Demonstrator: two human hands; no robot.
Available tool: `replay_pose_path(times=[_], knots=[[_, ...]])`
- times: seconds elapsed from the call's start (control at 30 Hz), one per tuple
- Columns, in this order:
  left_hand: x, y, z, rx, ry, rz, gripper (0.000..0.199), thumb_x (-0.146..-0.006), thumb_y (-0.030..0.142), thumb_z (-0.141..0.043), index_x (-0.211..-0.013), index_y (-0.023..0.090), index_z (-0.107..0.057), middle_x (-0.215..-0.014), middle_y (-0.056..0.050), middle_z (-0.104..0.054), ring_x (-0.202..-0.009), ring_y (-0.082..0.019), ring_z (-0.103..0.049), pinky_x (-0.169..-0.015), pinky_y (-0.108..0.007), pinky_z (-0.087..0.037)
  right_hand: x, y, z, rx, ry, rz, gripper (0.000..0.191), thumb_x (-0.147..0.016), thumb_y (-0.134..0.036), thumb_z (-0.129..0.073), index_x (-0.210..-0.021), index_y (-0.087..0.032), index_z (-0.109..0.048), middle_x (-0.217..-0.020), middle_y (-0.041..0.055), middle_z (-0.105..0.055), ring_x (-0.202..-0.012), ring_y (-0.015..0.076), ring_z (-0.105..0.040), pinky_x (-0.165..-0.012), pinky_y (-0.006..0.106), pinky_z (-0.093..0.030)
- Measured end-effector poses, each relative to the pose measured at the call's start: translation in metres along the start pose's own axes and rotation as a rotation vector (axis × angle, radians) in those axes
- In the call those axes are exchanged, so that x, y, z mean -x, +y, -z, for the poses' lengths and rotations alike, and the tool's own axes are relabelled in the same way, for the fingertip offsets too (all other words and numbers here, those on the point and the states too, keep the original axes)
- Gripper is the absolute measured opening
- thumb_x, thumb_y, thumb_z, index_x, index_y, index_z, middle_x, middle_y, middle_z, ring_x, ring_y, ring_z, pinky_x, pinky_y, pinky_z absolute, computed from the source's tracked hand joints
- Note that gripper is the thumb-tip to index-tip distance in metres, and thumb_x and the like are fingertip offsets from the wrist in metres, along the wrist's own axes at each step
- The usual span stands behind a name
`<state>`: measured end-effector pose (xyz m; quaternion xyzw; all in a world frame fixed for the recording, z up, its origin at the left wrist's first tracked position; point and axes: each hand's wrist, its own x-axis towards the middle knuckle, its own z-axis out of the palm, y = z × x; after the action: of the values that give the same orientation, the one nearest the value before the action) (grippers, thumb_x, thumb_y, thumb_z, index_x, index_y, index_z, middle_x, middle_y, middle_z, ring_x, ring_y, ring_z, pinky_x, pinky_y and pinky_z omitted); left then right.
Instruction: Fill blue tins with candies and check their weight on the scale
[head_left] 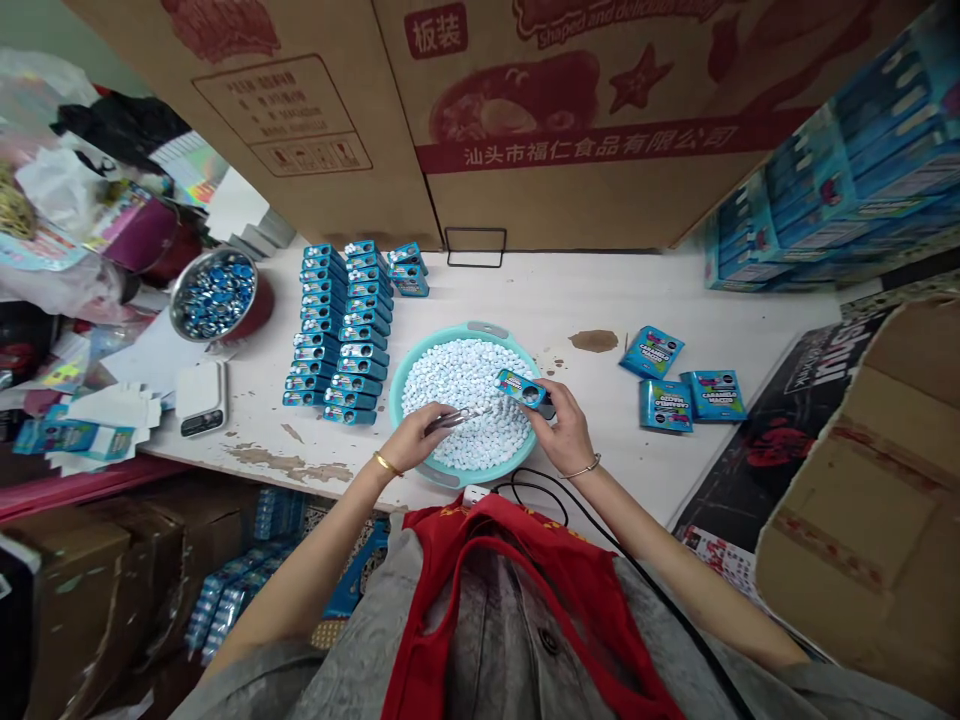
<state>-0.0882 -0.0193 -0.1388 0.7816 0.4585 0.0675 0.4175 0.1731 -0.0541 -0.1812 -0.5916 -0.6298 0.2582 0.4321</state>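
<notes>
Right hand (564, 432) holds blue box (516, 386) near basin rim (395, 397); tabletop (600, 290) spreads rightward.

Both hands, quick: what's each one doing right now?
Left hand: closed, holding a slim metal tool, exact type unclear.
Right hand: closed, holding a small blue candy box.

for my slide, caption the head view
Left hand holding a tweezer-like metal tool, right hand a blue candy box, over a turquoise basin of white pellets.
</notes>
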Motion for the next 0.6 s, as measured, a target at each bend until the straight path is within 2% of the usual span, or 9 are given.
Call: replay_pose_path(times=[0.1,0.17,0.3,0.37,0.43,0.5,0.53,0.6], knots=[[0.002,0.032,0.034,-0.078,-0.018,-0.092,0.024,-0.089,0.021,-0.047,-0.112,0.017,-0.052,-0.107,-0.008,-0.06,-0.099,-0.017,-0.056,-0.087,-0.031,-0.045,0.002,-0.003,-0.007,-0.008,-0.041,0.024,0.037,-0.081,-0.019,-0.052,-0.118,-0.022,-0.051,-0.11,0.0111,-0.059,-0.105,0.0275,-0.055,-0.091,0.049,-0.048],[-0.003,0.06,0.047,-0.252,-0.066,-0.111,0.023,-0.089,0.018,-0.045,-0.111,0.017,-0.052,-0.104,-0.007,-0.06,-0.096,-0.017,-0.057,-0.084,-0.03,-0.046,0.003,-0.006,-0.013,-0.02,-0.071,0.041,0.039,-0.08,-0.016,-0.05,-0.118,-0.023,-0.051,-0.112,0.0109,-0.058,-0.108,0.0279,-0.054,-0.094,0.051,-0.046],[-0.013,0.113,0.057,-0.718,-0.18,-0.054,0.022,-0.089,0.012,-0.041,-0.106,0.016,-0.055,-0.096,-0.008,-0.059,-0.088,-0.019,-0.059,-0.073,-0.029,-0.048,0.006,-0.014,-0.023,-0.055,-0.113,0.07,0.044,-0.078,-0.012,-0.048,-0.121,-0.022,-0.051,-0.116,0.0112,-0.058,-0.112,0.0279,-0.051,-0.098,0.052,-0.043],[-0.013,0.132,0.061,-0.852,-0.219,-0.069,0.021,-0.089,0.011,-0.04,-0.101,0.016,-0.056,-0.093,-0.008,-0.059,-0.085,-0.02,-0.059,-0.069,-0.029,-0.048,0.006,-0.017,-0.025,-0.064,-0.115,0.084,0.045,-0.078,-0.011,-0.047,-0.121,-0.022,-0.051,-0.116,0.0113,-0.058,-0.113,0.0275,-0.051,-0.099,0.051,-0.043],[-0.011,0.14,0.068,-0.898,-0.211,-0.085,0.019,-0.088,0.01,-0.042,-0.098,0.016,-0.057,-0.092,-0.008,-0.058,-0.083,-0.02,-0.059,-0.067,-0.029,-0.048,0.004,-0.018,-0.025,-0.062,-0.105,0.096,0.045,-0.078,-0.01,-0.047,-0.121,-0.021,-0.05,-0.114,0.0111,-0.059,-0.111,0.0264,-0.052,-0.098,0.049,-0.044],[-0.013,0.135,0.077,-0.867,-0.16,-0.098,0.02,-0.086,0.013,-0.046,-0.103,0.018,-0.055,-0.097,-0.008,-0.058,-0.083,-0.02,-0.06,-0.066,-0.029,-0.049,-0.001,-0.018,-0.022,-0.054,-0.088,0.103,0.044,-0.078,-0.009,-0.048,-0.121,-0.021,-0.05,-0.112,0.0106,-0.06,-0.109,0.0248,-0.054,-0.097,0.045,-0.046],[-0.017,0.129,0.081,-0.827,-0.124,-0.114,0.025,-0.086,0.018,-0.05,-0.11,0.018,-0.052,-0.104,-0.008,-0.057,-0.085,-0.02,-0.06,-0.067,-0.03,-0.05,-0.004,-0.019,-0.02,-0.052,-0.077,0.103,0.044,-0.078,-0.01,-0.048,-0.121,-0.021,-0.049,-0.112,0.0104,-0.061,-0.109,0.0241,-0.054,-0.096,0.044,-0.047],[-0.032,0.111,0.082,-0.723,-0.073,-0.172,0.048,-0.084,0.032,-0.055,-0.127,0.019,-0.04,-0.122,-0.012,-0.05,-0.094,-0.022,-0.06,-0.072,-0.031,-0.051,-0.009,-0.022,-0.018,-0.056,-0.062,0.096,0.042,-0.08,-0.013,-0.05,-0.121,-0.021,-0.049,-0.112,0.0106,-0.061,-0.109,0.0236,-0.055,-0.095,0.042,-0.048]])
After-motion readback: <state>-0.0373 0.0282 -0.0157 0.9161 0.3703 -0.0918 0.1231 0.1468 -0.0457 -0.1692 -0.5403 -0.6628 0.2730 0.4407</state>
